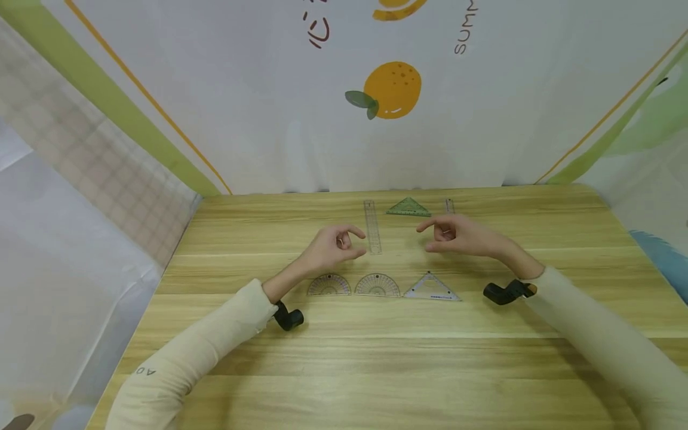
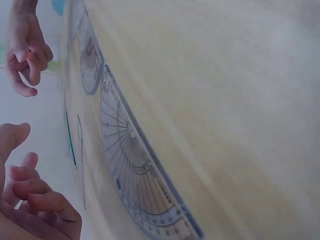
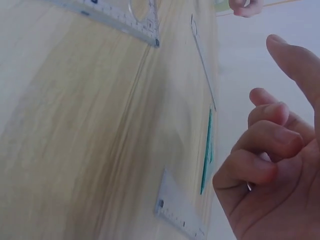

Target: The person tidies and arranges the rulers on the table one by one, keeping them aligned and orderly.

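Note:
My left hand (image 1: 332,246) hovers over the table just left of a clear straight ruler (image 1: 372,227), thumb and index finger apart and nothing between them. Across from it, my right hand (image 1: 457,236) holds nothing; its index finger and thumb are spread and its other fingers loosely curled. Behind that hand a second clear ruler (image 1: 449,205) is partly hidden. A green set square (image 1: 408,207) lies at the back between the rulers. Nearer the front, a left protractor (image 1: 329,286), another protractor (image 1: 377,286) and a clear set square (image 1: 432,288) form a row.
The wooden table (image 1: 344,370) runs back to a white cloth (image 1: 258,119) printed with oranges. Black wrist cameras sit at both sleeves, the left camera (image 1: 288,316) and the right camera (image 1: 505,292), low over the tabletop.

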The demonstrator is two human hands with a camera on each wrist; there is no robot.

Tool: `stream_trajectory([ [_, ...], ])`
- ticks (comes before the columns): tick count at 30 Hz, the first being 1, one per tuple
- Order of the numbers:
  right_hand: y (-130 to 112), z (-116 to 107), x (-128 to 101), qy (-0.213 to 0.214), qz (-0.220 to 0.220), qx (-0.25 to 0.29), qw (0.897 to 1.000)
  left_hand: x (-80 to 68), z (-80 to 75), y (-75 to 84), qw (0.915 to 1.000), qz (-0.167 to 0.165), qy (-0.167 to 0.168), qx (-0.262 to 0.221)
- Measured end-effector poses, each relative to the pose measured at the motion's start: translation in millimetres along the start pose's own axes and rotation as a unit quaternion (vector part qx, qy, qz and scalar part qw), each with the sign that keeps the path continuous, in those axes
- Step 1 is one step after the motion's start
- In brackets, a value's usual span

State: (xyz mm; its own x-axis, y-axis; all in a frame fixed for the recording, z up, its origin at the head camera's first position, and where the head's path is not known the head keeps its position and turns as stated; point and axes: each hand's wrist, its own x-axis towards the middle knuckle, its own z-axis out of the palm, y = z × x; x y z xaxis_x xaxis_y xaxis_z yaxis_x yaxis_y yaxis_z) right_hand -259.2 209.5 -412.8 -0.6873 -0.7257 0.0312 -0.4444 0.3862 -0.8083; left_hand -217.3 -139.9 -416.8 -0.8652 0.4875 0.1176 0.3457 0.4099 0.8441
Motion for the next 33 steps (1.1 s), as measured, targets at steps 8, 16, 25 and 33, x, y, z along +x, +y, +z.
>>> stream_trajectory([
  [8,0.0,2.1,6.2,0.005,0.008,-0.001,1.0,4.3,0.3,0.7,0.9999,-0.005,0.013,0.001],
  [16,-0.3,0.7,8.0,0.015,-0.004,0.002,1.0,8.2,-0.9,-0.6,0.9998,-0.003,0.018,0.003],
  [25,4.6,-5.8,10.0,0.034,0.008,0.002,0.999,15.2,-1.3,3.7,0.9996,-0.01,0.024,0.01],
  [33,8.1,-17.8,11.1,0.074,0.015,0.005,0.997,29.8,0.1,8.8,0.9993,0.007,0.031,0.021],
])
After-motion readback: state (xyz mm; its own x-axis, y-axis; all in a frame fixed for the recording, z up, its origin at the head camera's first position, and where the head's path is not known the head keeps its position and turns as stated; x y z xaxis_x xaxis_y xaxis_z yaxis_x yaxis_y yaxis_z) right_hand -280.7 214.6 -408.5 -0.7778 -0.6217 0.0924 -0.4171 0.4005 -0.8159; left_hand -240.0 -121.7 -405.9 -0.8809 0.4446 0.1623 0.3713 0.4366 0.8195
